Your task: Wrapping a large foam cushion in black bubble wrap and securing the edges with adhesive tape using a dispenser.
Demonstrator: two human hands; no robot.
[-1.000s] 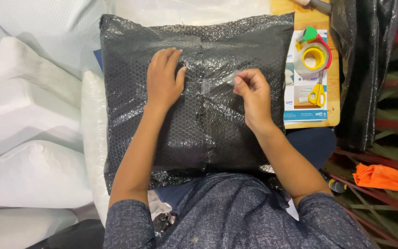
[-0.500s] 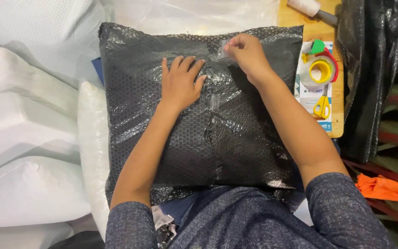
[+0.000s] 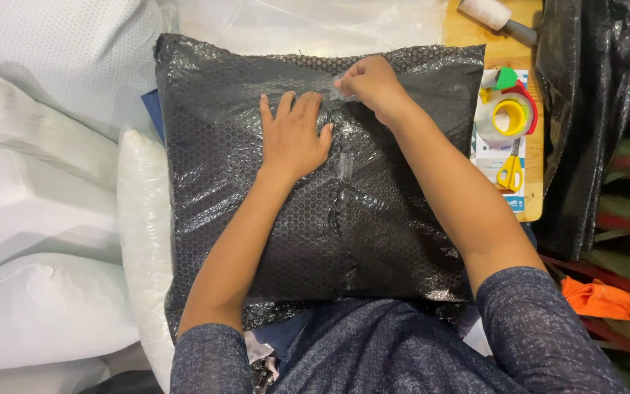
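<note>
A wooden desk (image 3: 530, 44) shows at the upper right. On it, near its right edge, a tape dispenser (image 3: 510, 113) with a yellow core and red frame rests on a printed sheet (image 3: 491, 157), with yellow-handled scissors (image 3: 508, 169) just below it. At the desk's far edge lies a white roll with a dark handle (image 3: 496, 16). Right of the desk hangs black plastic sheeting (image 3: 585, 109); an orange cloth (image 3: 603, 299) lies lower right. White padded bags (image 3: 38, 219) fill the left.

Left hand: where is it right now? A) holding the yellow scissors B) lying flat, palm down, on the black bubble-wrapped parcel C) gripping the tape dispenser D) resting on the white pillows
B: the left hand lies flat with fingers spread on the black bubble-wrapped parcel, away from the yellow scissors and tape dispenser.
</note>
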